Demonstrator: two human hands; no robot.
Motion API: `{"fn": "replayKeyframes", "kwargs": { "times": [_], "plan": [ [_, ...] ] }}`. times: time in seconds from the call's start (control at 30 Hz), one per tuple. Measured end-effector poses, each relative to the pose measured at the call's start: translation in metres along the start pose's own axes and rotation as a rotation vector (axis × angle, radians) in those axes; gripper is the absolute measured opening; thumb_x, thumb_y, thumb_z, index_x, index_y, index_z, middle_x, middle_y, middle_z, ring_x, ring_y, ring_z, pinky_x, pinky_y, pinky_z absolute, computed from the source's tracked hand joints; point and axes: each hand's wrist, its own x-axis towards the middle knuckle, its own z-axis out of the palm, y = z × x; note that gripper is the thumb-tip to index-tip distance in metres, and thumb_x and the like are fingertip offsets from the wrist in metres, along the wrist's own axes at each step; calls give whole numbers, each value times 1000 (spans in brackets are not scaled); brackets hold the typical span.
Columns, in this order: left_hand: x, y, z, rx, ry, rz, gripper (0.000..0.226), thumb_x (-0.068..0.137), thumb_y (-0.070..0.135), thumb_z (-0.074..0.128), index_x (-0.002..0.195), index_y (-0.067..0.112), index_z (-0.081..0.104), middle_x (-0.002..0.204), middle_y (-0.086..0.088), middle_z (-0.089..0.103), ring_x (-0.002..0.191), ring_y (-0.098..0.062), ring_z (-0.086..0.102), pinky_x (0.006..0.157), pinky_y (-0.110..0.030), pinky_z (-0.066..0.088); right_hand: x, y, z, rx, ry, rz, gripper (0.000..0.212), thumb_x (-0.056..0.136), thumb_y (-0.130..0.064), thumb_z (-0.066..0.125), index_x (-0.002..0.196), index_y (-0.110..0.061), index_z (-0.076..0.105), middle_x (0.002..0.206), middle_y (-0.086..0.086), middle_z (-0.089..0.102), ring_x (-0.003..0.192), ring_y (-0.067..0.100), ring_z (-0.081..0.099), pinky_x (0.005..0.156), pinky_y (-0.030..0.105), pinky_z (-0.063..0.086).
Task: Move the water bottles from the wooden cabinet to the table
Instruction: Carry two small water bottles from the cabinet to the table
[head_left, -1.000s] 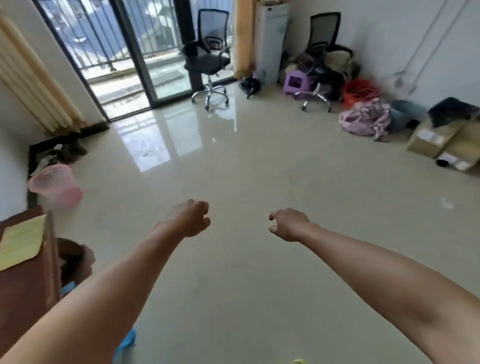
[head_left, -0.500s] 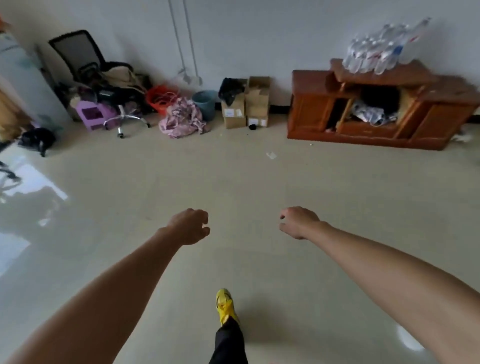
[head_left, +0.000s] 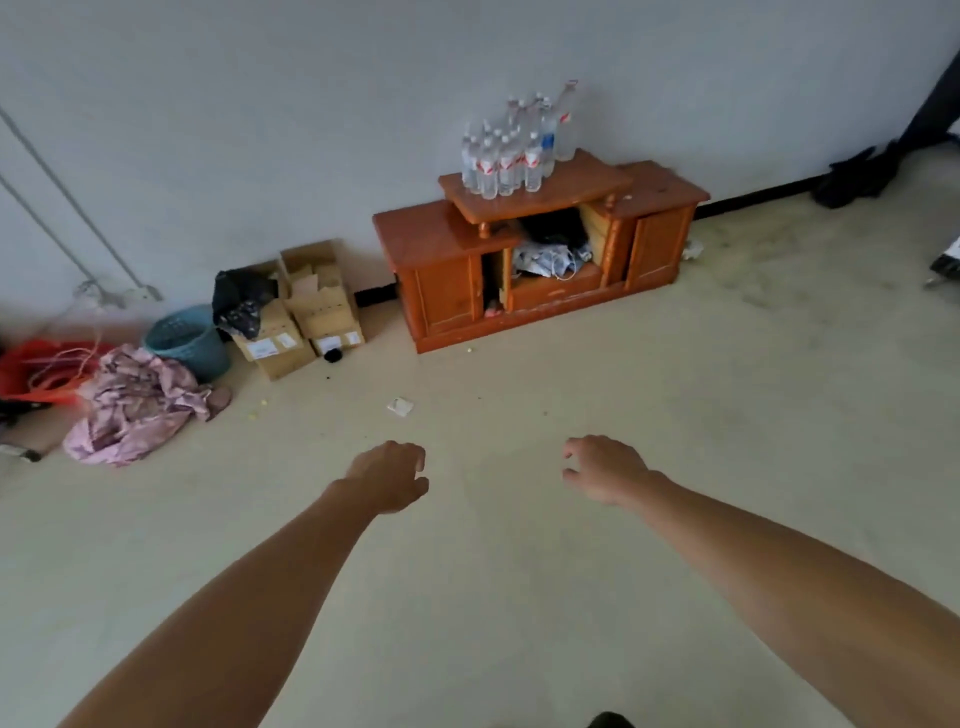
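Observation:
Several clear water bottles with red and white labels stand in a cluster on the raised top shelf of a low wooden cabinet against the far wall. Both my arms reach forward over the bare floor, well short of the cabinet. My left hand hangs with fingers loosely curled and holds nothing. My right hand is likewise empty, fingers slightly apart. No table is in view.
Cardboard boxes, a teal basket, a pink cloth heap and a red basket lie along the wall left of the cabinet. A paper scrap lies on the floor. Dark items sit far right.
The view has swung right, from the balcony door and chairs to the wall with the cabinet, which now sits nearer the middle and larger. Both hands stay out front, empty.

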Motion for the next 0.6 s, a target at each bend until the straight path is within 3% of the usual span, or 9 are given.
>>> {"fn": "replayKeyframes", "kwargs": {
  "times": [0.27, 0.6],
  "plan": [
    [218, 52, -61, 69, -34, 164, 33, 95, 38, 50, 124, 23, 56, 125, -4, 59, 117, -24, 54, 93, -36, 45, 164, 87, -65, 64, 18, 147, 40, 93, -38, 52, 130, -23, 53, 133, 3, 56, 119, 24, 55, 90, 30, 43],
    [443, 81, -179, -51, 34, 155, 33, 95, 42, 51, 122, 24, 56, 122, 1, 61, 108, -20, 59, 94, -34, 50, 390, 145, -215, 14, 45, 119, 41, 95, -35, 51, 132, -19, 53, 132, 2, 58, 117, 24, 56, 90, 31, 44]
  ]
}}
